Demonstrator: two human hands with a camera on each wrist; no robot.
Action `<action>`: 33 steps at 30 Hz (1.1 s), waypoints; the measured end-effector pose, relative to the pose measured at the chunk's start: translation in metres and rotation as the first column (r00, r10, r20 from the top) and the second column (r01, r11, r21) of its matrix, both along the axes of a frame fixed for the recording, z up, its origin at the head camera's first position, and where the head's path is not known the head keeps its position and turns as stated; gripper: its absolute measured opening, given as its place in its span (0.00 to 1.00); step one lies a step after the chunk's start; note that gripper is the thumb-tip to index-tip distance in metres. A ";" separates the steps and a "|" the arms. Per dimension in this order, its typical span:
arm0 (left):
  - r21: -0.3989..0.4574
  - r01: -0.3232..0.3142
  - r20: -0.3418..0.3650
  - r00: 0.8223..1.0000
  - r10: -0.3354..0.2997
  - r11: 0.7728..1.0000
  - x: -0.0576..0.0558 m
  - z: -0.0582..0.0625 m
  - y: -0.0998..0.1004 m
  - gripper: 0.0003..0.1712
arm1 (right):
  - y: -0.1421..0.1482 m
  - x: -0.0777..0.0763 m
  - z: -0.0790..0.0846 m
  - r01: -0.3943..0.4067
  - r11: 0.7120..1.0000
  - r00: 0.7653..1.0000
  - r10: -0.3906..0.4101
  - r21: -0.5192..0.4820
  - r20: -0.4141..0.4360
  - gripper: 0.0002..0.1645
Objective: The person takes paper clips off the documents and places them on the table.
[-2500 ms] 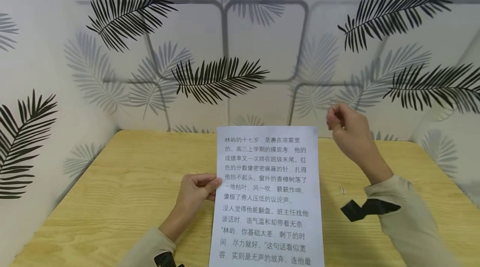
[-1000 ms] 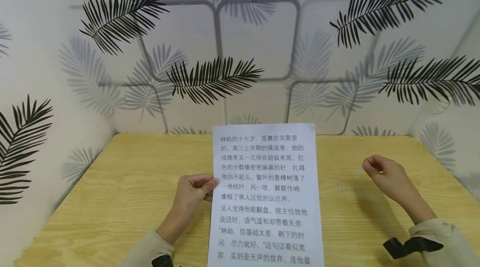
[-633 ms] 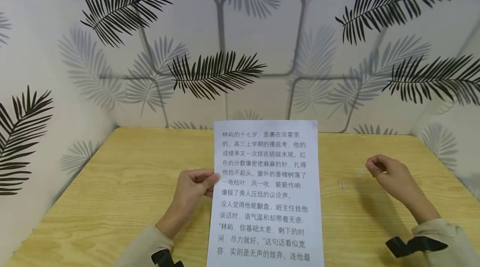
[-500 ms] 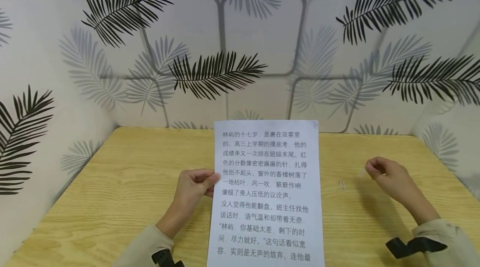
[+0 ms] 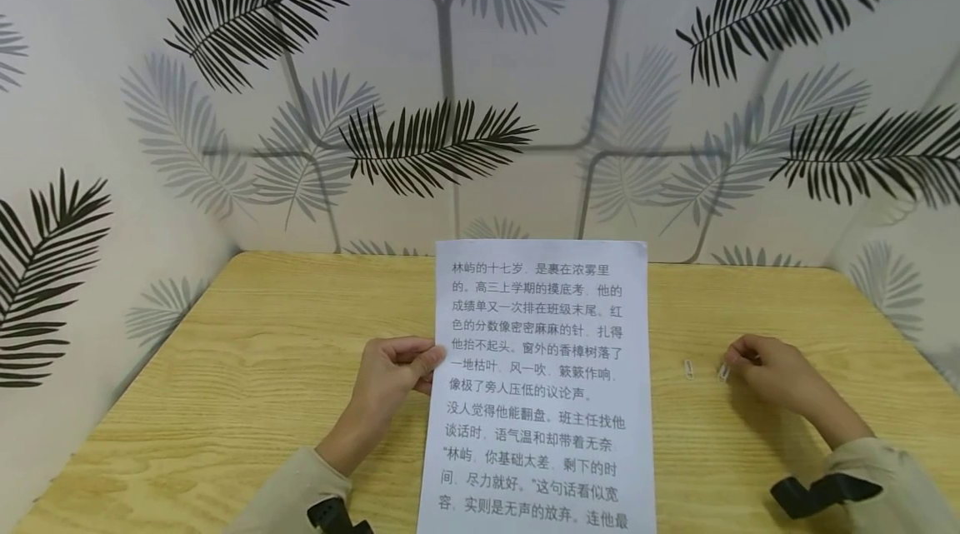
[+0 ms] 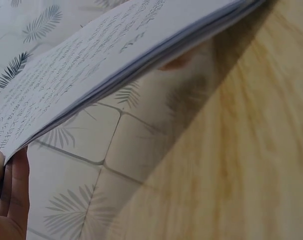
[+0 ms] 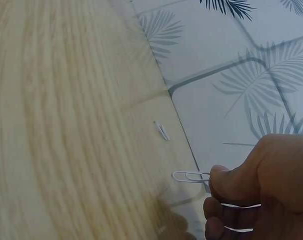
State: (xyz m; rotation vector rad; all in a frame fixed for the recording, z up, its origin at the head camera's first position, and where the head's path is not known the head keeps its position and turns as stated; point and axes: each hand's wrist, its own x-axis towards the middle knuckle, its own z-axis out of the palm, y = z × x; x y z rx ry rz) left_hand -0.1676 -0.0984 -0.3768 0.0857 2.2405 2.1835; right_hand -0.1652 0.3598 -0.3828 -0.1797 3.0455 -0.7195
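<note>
My left hand (image 5: 392,380) pinches the left edge of a stack of printed paper sheets (image 5: 536,401), thumb on the front and fingers behind. In the left wrist view the stack's layered edge (image 6: 141,62) shows and the hand (image 6: 9,200) is at the lower left. My right hand (image 5: 772,376) is low over the right of the table, pinching a white paper clip (image 7: 181,177) between thumb and finger. A second white paper clip (image 5: 689,369) lies on the table, between the paper and that hand.
The wood-grain table (image 5: 262,351) runs back to a pale wall (image 5: 517,76) with a leaf pattern. Another wall (image 5: 60,117) stands along the left side. A black strap (image 5: 825,492) is on the right wrist.
My right hand came down from a raised place near the back wall to the table's right side, then dipped a little lower with the paper clip. The left hand keeps holding the paper.
</note>
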 end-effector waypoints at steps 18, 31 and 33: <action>0.017 0.012 0.017 1.000 -0.012 1.000 0.000 0.004 0.002 0.08 | -0.023 0.009 0.009 -0.040 0.980 0.989 0.011 -0.196 -0.144 0.19; 0.072 0.087 0.053 0.994 -0.091 0.994 -0.007 0.016 -0.001 0.11 | -0.110 0.050 0.031 -0.230 0.619 0.941 0.337 -0.751 -0.010 0.17; 0.066 0.107 0.060 0.992 -0.111 0.992 -0.008 0.016 0.000 0.12 | -0.112 0.051 0.033 -0.179 0.644 0.956 0.293 -0.744 0.023 0.15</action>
